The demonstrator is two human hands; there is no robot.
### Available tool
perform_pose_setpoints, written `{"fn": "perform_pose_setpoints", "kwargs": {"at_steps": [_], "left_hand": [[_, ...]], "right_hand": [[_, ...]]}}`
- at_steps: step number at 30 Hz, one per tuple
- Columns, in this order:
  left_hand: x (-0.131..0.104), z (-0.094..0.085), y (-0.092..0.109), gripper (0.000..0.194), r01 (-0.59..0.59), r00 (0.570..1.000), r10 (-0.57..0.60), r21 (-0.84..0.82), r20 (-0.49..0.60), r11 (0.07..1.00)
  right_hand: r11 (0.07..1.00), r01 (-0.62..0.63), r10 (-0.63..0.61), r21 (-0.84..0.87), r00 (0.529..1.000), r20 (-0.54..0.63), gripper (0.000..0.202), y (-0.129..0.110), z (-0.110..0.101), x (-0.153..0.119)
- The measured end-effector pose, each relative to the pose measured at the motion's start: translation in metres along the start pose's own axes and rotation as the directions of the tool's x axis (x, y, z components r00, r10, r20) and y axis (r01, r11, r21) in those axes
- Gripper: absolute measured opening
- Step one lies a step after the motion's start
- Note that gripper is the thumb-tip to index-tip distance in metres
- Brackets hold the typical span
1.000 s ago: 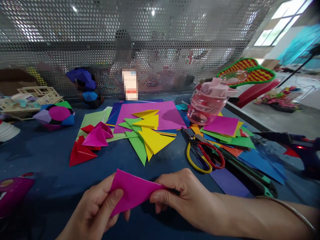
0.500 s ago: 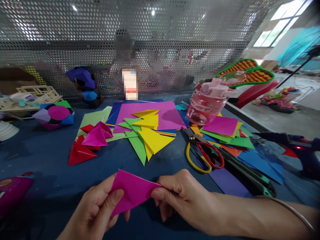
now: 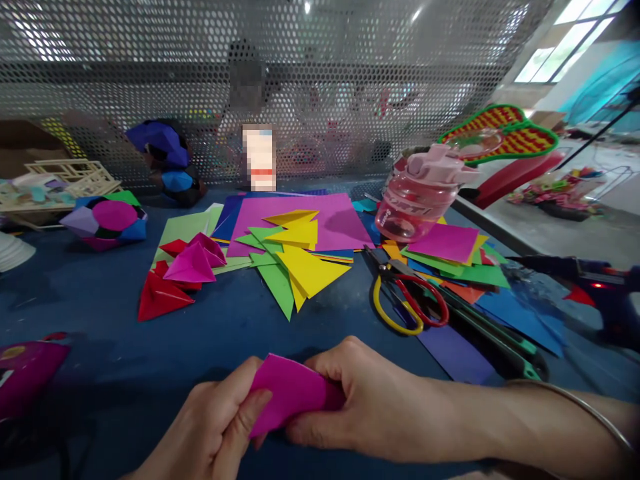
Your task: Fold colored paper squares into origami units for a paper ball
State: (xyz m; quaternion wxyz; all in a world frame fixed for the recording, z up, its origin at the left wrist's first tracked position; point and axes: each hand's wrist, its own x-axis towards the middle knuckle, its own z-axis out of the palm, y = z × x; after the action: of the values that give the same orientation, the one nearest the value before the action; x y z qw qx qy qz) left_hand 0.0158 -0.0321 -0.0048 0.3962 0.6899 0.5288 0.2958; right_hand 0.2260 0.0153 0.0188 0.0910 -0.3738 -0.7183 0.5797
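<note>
A folded magenta paper (image 3: 290, 395) is held low over the blue tabletop. My left hand (image 3: 220, 417) pinches its left end between thumb and fingers. Around its right end curls my right hand (image 3: 355, 400), thumb below and fingers above; its fingertips are partly hidden behind the paper. Beyond the hands lie folded yellow papers (image 3: 315, 270) and green ones (image 3: 276, 283). Left of these are a folded magenta piece (image 3: 193, 260) and red folded pieces (image 3: 163, 297).
Scissors (image 3: 425, 300) and a black-green cutter (image 3: 495, 340) lie right of centre. Behind them stand a pink bottle (image 3: 413, 200) and stacked coloured paper (image 3: 445, 241). A glue gun (image 3: 595, 280) is far right. A purple object (image 3: 30, 373) sits at left.
My hands have come closer together. The right hand now wraps more of the paper's right end, which bends inward. The view has shifted slightly.
</note>
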Motion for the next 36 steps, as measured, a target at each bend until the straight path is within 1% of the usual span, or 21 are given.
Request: {"fn": "perform_pose_setpoints", "kwargs": {"at_steps": [2,4,7,10,12,14,16,19,21,23,25,27,29,32,34,35,36], "left_hand": [[-0.003,0.003,-0.001,0.025,-0.051,0.999,0.052,0.053,-0.003,0.997],[-0.005,0.004,0.0,0.023,-0.081,0.997,0.081,0.087,0.002,0.993],[-0.006,0.003,0.002,0.024,-0.058,0.998,0.057,0.079,0.013,0.995],[-0.001,-0.002,0.007,0.024,0.022,0.999,-0.024,0.05,0.047,0.999],[0.004,-0.006,0.009,0.022,0.031,0.994,-0.035,0.047,0.1,0.998],[0.008,-0.01,0.008,0.022,-0.009,0.989,0.001,0.053,0.15,0.999],[0.01,-0.012,0.004,0.025,-0.043,0.988,0.03,0.079,0.152,0.996],[0.008,-0.014,-0.002,0.028,-0.018,0.992,-0.004,0.173,0.126,0.985],[0.006,-0.014,-0.003,0.022,-0.019,0.991,-0.009,0.202,0.134,0.979],[0.004,-0.015,-0.001,0.017,-0.059,0.989,0.032,0.183,0.147,0.981],[0.004,-0.015,0.002,0.018,-0.096,0.983,0.07,0.152,0.169,0.984],[0.005,-0.016,0.004,0.019,-0.1,0.982,0.075,0.146,0.171,0.984],[0.007,-0.017,0.004,0.018,-0.076,0.986,0.05,0.164,0.157,0.983],[0.009,-0.019,0.003,0.019,0.016,0.984,-0.046,0.172,0.175,0.985],[0.01,-0.02,0.002,0.023,0.082,0.971,-0.115,0.156,0.21,0.984],[0.01,-0.021,0.002,0.025,0.111,0.968,-0.138,0.136,0.211,0.985],[0.011,-0.021,0.002,0.027,0.132,0.973,-0.146,0.089,0.178,0.987]], "right_hand": [[0.993,-0.013,0.008,0.116,0.999,0.044,0.015,0.002,0.006,0.002],[0.983,-0.011,0.003,0.182,0.999,0.045,0.015,0.003,0.011,0.002],[0.979,-0.008,-0.001,0.204,0.999,0.042,0.015,0.002,0.014,0.001],[0.986,-0.025,0.024,0.162,1.0,0.006,0.017,-0.001,0.014,-0.001],[0.996,-0.012,0.016,0.092,0.999,-0.041,0.016,-0.003,0.012,-0.003],[0.999,0.014,-0.011,0.042,0.998,-0.069,0.016,-0.003,0.01,-0.004],[0.999,0.037,-0.035,0.03,0.997,-0.075,0.015,-0.003,0.009,-0.005],[0.998,0.049,-0.047,0.039,0.997,-0.066,0.014,-0.003,0.009,-0.006],[0.998,0.045,-0.043,0.041,0.998,-0.051,0.016,-0.003,0.01,-0.006],[0.999,0.04,-0.039,0.027,0.999,-0.037,0.017,-0.004,0.01,-0.007],[0.999,0.037,-0.037,0.009,0.999,-0.029,0.018,-0.005,0.011,-0.007],[0.999,0.045,-0.045,0.01,0.998,-0.036,0.017,-0.005,0.01,-0.007],[0.998,0.055,-0.054,0.016,0.997,-0.053,0.017,-0.006,0.009,-0.007],[0.997,0.07,-0.069,0.009,0.994,-0.082,0.016,-0.006,0.007,-0.008],[0.997,0.081,-0.08,0.016,0.993,-0.091,0.016,-0.007,0.006,-0.008],[0.996,0.081,-0.078,0.021,0.992,-0.1,0.016,-0.007,0.005,-0.007],[0.997,0.073,-0.07,0.028,0.991,-0.117,0.016,-0.006,0.005,-0.007]]}}
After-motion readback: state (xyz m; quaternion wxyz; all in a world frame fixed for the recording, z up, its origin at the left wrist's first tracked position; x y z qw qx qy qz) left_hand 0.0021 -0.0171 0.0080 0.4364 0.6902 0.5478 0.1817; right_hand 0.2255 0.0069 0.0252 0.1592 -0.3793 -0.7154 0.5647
